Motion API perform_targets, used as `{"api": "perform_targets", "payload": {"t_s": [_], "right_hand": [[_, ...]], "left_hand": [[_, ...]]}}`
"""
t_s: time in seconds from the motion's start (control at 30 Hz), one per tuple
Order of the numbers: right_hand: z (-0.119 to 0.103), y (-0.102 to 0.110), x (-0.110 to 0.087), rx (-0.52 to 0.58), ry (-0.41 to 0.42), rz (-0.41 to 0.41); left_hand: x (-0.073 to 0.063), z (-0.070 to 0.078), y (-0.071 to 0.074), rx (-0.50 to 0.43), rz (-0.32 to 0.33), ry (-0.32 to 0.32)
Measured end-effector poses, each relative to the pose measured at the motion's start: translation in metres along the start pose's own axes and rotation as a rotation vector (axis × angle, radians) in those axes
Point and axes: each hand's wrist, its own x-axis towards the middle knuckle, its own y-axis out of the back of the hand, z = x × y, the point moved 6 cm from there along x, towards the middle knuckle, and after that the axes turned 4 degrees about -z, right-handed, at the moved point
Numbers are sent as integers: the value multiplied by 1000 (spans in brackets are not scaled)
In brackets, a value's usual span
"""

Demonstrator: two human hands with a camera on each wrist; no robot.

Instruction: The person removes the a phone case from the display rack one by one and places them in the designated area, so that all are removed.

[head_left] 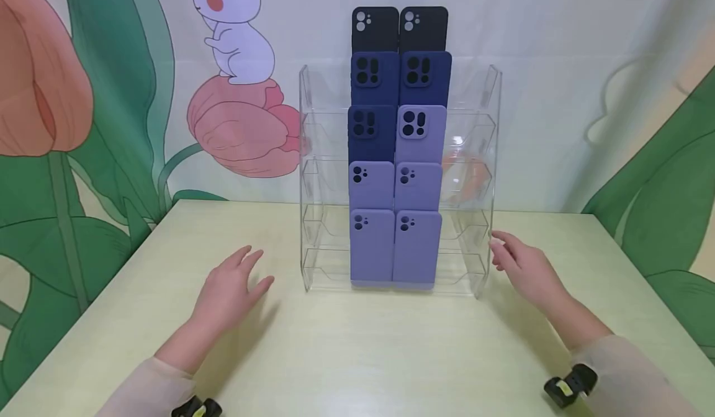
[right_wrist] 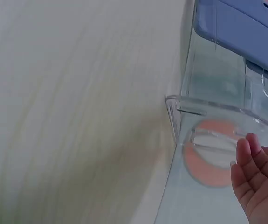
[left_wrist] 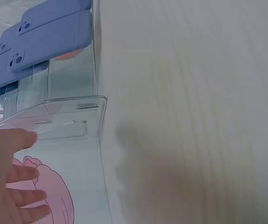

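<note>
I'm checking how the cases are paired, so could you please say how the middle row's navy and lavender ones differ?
The navy case is dark blue; the lavender case is pale purple.
The navy case's camera openings blend in; the lavender case's stand out.
The navy case sits in the left column, the lavender case in the right.
Both share a four-opening layout and sit in the clear rack.

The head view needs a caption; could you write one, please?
Phone cases tiered in a clear rack between left hand and right hand.

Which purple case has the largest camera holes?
The purple case in the middle row, beside a dark blue case; the four purple cases below have smaller holes.
</note>
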Motion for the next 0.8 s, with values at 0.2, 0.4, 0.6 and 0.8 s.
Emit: {"api": "perform_targets", "payload": {"t_s": [0.2,0.4,0.6,0.8], "right_hand": [[-4,-19,14,-93,-25,-109],[-7,-26,12,-122,-2,-144],[-9,-25,10,-102,-8,-155],[-7,-28,14,-87,-16,-182]], "left_hand": [[0,7,11,-167,124,20],[2,19,9,-354,123,12],[7,32,-4,-532,65,7],[13,50,-18,-636,-2,-16]]}}
